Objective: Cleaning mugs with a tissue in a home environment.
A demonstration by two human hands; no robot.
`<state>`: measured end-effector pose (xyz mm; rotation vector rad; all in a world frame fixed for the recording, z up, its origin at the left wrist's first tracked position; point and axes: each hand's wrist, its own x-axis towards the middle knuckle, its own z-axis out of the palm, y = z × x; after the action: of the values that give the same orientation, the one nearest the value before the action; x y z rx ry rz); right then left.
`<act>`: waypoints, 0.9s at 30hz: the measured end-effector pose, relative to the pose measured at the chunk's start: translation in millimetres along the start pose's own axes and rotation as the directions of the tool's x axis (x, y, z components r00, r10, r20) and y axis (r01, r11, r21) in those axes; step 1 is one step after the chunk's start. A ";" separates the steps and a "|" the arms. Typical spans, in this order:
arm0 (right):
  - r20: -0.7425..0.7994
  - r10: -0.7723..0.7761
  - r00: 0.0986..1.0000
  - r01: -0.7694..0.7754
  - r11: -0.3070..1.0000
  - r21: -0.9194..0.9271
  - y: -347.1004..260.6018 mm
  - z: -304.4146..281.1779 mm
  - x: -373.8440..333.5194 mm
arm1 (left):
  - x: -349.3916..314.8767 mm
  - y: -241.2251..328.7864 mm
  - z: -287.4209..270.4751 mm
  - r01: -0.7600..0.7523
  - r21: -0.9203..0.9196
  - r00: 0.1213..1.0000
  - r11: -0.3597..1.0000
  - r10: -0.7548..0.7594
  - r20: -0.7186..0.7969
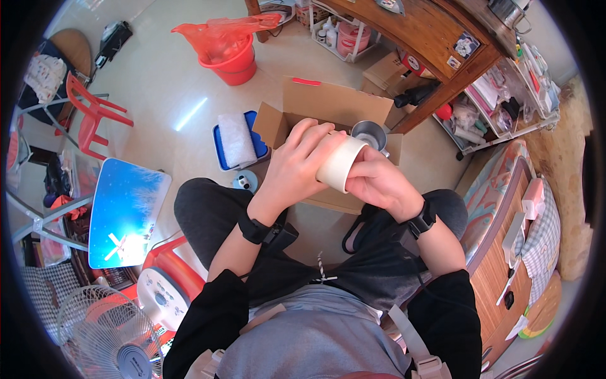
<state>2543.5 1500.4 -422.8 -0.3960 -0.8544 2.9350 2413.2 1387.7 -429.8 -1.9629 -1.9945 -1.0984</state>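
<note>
Between my two hands is a wide, cream-coloured roll of tape (339,165), tilted with its round opening toward my right hand. My left hand (291,165) wraps its fingers over the far left side of the roll. The fingers of my right hand (382,184) grip the near right rim, some reaching into the core. Below the hands an open cardboard box (334,101) stands on the floor, its flaps spread outward. Inside its right part sits a grey metal mug or pot (370,134); the rest of the box's inside is mostly hidden by my hands.
Left of the box lies a blue tray (222,151) with a folded white wrap (237,140). A red bin (235,66) stands farther off. A wooden desk (404,28) is at far right, a fan (107,335) at near left, and a blue board (126,211) beside my left knee.
</note>
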 end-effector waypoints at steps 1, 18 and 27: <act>0.001 0.000 1.000 0.000 1.000 0.000 0.5 -0.3 -0.3 | -0.3 -0.4 -0.1 0.000 0.001 1.000 1.000 0.000 0.000; 0.044 -0.039 0.998 0.030 0.981 0.193 2.6 -10.2 8.2 | 3.5 -15.5 -11.6 0.050 0.128 0.998 0.991 -0.046 -0.030; 0.019 -0.401 0.916 0.389 0.897 0.209 -49.9 -15.9 -4.0 | 1.0 -24.4 -25.0 0.286 -0.323 0.938 0.902 -0.332 -0.099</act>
<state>2550.8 1550.3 -408.1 -0.1004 -0.5529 2.6255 2381.2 1377.1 -420.8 -1.6495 -2.2146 -1.6674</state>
